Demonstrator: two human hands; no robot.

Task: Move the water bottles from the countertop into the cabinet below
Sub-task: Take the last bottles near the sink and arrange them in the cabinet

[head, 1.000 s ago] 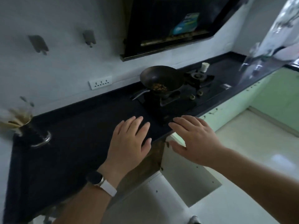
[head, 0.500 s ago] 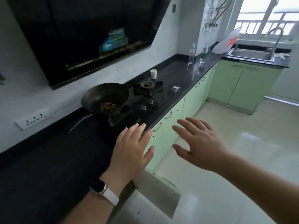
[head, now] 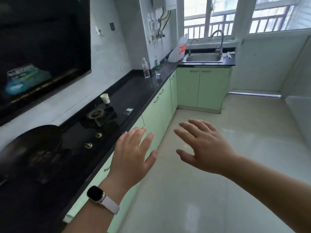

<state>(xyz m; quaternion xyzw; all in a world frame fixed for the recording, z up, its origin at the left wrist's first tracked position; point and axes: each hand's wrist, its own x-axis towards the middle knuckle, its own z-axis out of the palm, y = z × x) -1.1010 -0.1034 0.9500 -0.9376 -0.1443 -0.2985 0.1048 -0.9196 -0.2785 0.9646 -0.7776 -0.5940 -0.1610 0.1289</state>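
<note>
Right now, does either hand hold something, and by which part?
Nothing is held. The left hand and right hand are open in the air, away from the two water bottles.

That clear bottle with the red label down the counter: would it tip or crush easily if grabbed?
The red-label bottle stands tall and narrow, so a push near the top would probably tip it. It looks like thin clear plastic, likely to dent under a hard squeeze. Its fill, hence weight, is too small to tell.

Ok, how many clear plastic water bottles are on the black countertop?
2. The red-labelled clear plastic bottle stands at the far end of the black countertop, near the wall; the green-labelled bottle stands beside it, nearer the front edge. None looks hidden.
</note>
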